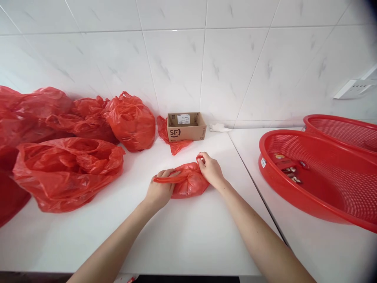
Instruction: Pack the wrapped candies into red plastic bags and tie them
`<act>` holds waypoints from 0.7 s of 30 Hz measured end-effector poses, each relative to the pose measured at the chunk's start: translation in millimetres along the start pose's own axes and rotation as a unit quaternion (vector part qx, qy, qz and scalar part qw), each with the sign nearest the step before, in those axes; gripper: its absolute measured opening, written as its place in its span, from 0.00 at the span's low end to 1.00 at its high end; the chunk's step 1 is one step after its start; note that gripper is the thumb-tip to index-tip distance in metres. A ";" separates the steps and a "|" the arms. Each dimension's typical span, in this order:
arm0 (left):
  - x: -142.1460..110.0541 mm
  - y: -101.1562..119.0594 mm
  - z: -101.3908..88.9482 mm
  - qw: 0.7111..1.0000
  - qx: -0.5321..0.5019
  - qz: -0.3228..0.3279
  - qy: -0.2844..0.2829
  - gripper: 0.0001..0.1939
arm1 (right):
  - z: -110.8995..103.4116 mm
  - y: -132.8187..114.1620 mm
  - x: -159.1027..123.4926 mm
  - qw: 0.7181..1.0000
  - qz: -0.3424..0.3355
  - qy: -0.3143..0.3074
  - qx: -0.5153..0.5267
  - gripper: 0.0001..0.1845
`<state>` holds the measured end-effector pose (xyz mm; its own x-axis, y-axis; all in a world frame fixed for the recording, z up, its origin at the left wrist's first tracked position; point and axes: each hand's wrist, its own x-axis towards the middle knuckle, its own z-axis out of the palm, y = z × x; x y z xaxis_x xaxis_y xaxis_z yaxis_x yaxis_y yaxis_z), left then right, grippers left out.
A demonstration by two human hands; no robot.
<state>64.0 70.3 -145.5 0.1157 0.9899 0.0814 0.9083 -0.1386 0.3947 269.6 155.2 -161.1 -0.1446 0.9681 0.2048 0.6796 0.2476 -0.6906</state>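
A small filled red plastic bag (191,184) lies on the white table between my two hands. My left hand (161,189) is closed round the bag's left side, where a twisted strip of the plastic runs across the fingers. At the upper right of the bag, my right hand (210,168) pinches a loop of its red plastic between thumb and fingers. The bag bulges, but its contents cannot be made out.
Several red plastic bags (131,124) crowd the left side, with an open one (70,173) in front. Against the wall stands an open cardboard box (187,133) beside a crumpled white tissue (219,128). Two red perforated baskets (312,141) stand right; the nearer holds small packets (284,162).
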 end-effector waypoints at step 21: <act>0.2 21.0 17.2 0.990 -0.091 0.103 -0.004 0.25 | 4.4 3.0 -9.1 0.997 0.008 -0.026 -0.075 0.09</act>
<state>90.0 68.1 -152.9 0.2944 0.9404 0.1703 0.7773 -0.3393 0.5298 269.8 147.2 -168.2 -0.1667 0.9738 0.1548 0.7822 0.2262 -0.5806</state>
